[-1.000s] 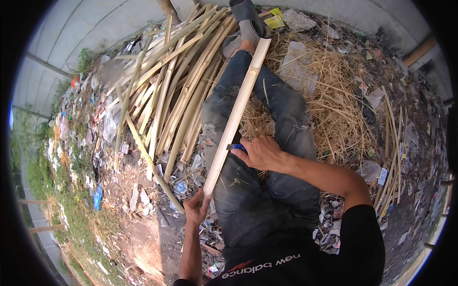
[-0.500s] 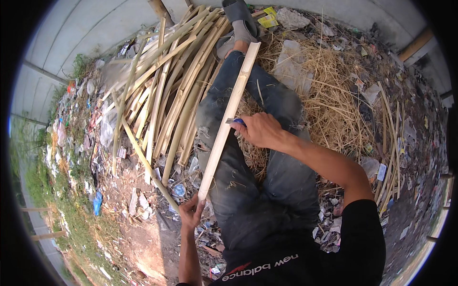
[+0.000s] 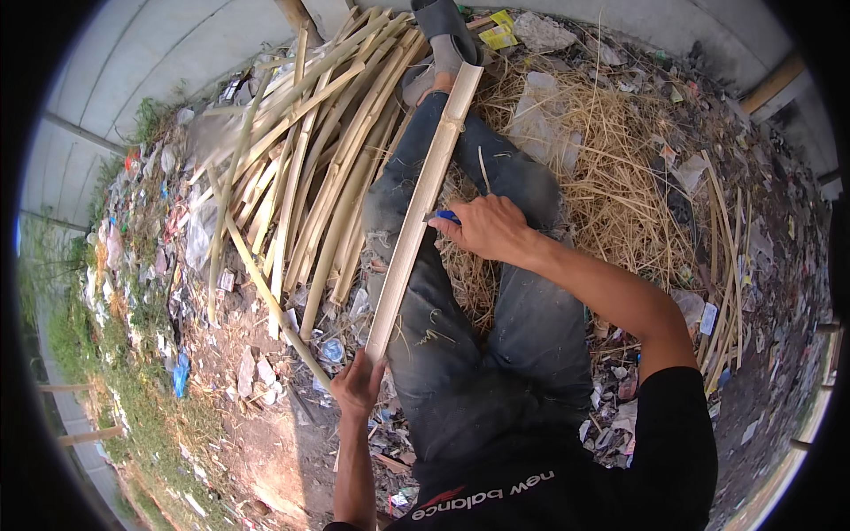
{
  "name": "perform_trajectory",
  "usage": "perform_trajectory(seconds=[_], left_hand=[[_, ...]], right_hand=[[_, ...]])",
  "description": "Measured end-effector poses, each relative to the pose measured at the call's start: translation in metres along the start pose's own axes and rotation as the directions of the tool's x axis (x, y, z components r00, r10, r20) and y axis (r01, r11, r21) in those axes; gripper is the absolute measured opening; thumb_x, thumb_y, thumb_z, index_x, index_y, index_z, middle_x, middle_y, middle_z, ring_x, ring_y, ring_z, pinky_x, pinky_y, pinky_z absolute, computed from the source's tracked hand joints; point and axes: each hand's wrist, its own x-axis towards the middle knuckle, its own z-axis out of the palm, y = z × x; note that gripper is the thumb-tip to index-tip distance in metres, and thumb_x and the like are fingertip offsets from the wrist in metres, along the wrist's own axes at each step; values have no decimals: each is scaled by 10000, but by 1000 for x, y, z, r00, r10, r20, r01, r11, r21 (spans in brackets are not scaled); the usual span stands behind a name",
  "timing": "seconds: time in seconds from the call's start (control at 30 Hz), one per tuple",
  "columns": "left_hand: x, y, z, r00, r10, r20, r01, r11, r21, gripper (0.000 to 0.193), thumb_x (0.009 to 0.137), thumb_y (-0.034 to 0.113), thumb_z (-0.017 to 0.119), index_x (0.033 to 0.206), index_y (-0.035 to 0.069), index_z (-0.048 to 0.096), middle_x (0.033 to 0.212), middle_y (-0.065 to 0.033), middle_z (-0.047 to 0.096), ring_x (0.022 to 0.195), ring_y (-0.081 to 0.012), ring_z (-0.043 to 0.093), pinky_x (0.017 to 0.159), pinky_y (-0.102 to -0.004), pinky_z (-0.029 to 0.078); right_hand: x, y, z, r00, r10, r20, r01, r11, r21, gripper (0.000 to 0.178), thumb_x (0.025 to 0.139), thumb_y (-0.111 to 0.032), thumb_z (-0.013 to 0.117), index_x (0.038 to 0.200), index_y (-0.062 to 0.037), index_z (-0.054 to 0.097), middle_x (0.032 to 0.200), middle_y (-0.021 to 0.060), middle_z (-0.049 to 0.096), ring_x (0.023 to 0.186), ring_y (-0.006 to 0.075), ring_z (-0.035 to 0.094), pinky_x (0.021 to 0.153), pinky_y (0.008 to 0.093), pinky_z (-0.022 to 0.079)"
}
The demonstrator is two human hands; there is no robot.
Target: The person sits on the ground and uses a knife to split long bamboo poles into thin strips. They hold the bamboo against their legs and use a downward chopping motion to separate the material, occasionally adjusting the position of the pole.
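Note:
A long split bamboo strip lies slantwise across my legs, its pale, hollowed inner face up and a node showing near the far end. My left hand is closed round the near end. In my right hand, fingers wrapped, is a small blue-handled knife. Its short blade meets the right edge of the strip, around the middle. Most of the handle is hidden in my fist.
A heap of split bamboo strips lies to the far left. Straw-like shavings cover the ground right of my legs, with more thin strips beyond. Scattered litter surrounds me, and a grey wall stands at the back.
The bamboo strip has slid slightly away from me and tilted, showing more of its hollow face. My right hand with the knife has moved a little far and to the right.

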Motion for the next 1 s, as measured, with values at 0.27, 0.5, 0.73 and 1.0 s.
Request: perform_trajectory(seconds=[0.27, 0.5, 0.73, 1.0], left_hand=[[13, -3, -11, 998, 20, 62, -22, 999, 31, 477, 781, 211, 910, 1154, -23, 727, 707, -130, 691, 579, -266, 695, 525, -369, 532], [15, 3, -2, 999, 22, 43, -23, 999, 30, 468, 772, 198, 914, 1145, -15, 726, 687, -110, 685, 576, -255, 689, 527, -367, 536], [6, -3, -13, 995, 55, 78, -61, 995, 75, 490, 765, 210, 920, 1151, -12, 716, 688, -84, 688, 566, -252, 680, 535, -349, 534], [10, 1, -18, 990, -83, 116, 103, 978, -181, 446, 842, 180, 867, 1155, -100, 717, 649, -119, 630, 530, -140, 586, 495, -307, 450]], right_hand=[[36, 72, -26, 929, 269, -253, -262, 963, 60, 682, 1060, -592, 439, 817, -2, 679, 746, 268, 692, 734, 469, 697, 663, 560, 550], [-19, -16, 21, 984, 2, 178, -10, 999, 41, 676, 1038, -612, 478, 913, 13, 703, 735, 292, 686, 771, 515, 694, 699, 601, 550], [47, 90, -40, 962, 173, -213, -190, 980, -64, 670, 1034, -610, 486, 830, -9, 703, 744, 264, 695, 759, 482, 697, 664, 558, 554], [20, 69, -17, 940, -55, -338, -5, 985, -174, 595, 992, -634, 544, 839, -70, 658, 683, 190, 691, 657, 415, 701, 582, 519, 545]])
